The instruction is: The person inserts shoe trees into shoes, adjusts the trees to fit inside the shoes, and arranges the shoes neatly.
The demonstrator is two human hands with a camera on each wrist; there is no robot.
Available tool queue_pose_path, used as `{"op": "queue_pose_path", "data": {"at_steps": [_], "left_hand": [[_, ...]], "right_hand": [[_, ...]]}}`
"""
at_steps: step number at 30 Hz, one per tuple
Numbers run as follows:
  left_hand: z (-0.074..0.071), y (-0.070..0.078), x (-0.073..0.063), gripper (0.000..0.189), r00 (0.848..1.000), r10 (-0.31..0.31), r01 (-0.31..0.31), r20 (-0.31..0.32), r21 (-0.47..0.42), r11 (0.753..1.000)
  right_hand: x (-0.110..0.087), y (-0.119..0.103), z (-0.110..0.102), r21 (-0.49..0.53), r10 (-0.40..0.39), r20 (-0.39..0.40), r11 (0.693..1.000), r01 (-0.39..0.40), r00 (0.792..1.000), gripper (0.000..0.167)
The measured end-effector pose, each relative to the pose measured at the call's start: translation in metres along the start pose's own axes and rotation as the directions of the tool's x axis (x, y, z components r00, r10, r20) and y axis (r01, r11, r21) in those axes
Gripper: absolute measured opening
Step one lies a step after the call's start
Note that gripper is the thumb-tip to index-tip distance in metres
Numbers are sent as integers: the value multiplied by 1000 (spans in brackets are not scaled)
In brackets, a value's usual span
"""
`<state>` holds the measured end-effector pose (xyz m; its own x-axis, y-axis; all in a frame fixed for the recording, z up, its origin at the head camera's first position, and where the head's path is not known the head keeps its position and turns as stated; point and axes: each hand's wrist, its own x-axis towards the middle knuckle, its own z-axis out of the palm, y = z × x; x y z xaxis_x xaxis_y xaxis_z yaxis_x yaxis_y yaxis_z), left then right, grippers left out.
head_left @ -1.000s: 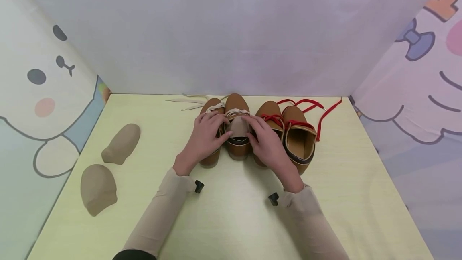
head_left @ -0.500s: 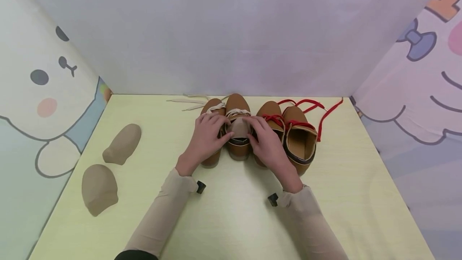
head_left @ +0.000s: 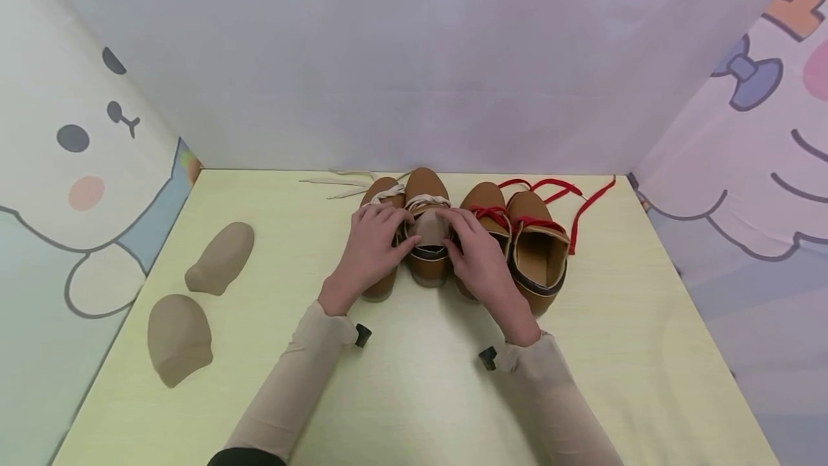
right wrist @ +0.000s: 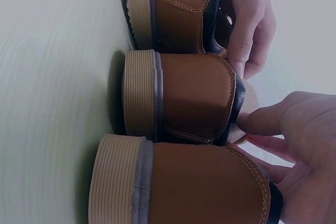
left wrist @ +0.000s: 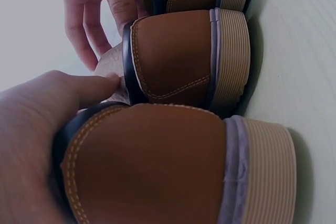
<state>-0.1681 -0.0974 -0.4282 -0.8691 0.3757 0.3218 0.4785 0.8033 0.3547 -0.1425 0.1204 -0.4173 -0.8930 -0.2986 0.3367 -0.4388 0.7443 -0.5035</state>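
Note:
Four-part row aside, a brown shoe with white laces [head_left: 427, 182], second from the left, has a beige shoe insert [head_left: 430, 227] in its opening. My left hand [head_left: 371, 244] pinches the insert's left side between thumb and fingers. From the right, my right hand [head_left: 480, 254] does the same. In the left wrist view, the left thumb [left wrist: 100, 85] lies on the insert [left wrist: 111, 62] above the heel of the shoe [left wrist: 173, 51]. In the right wrist view, the right thumb [right wrist: 257, 121] touches the insert [right wrist: 252, 95]. The insert's front end is hidden inside the shoe.
Another white-laced shoe [head_left: 382, 286] stands at the left, partly under my left hand. Two brown shoes with red laces, one the right shoe [head_left: 529, 208], stand at the right. Two more beige inserts, a far one [head_left: 223, 257] and a near one [head_left: 177, 336], lie on the table's left.

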Motion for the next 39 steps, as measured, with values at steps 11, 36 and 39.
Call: {"op": "queue_pose_path", "data": {"at_steps": [11, 36, 39], "left_hand": [[2, 1, 2, 25, 1000, -11, 11, -19, 9, 1000], [3, 13, 0, 38, 994, -110, 110, 16, 5, 994], [3, 12, -1, 38, 994, -111, 110, 21, 14, 994]], "right_hand": [[1, -2, 3, -31, 12, -23, 999, -12, 1000, 54], [13, -5, 2, -126, -68, 40, 989, 73, 997, 50], [14, -4, 2, -124, -67, 45, 990, 72, 997, 51]]}}
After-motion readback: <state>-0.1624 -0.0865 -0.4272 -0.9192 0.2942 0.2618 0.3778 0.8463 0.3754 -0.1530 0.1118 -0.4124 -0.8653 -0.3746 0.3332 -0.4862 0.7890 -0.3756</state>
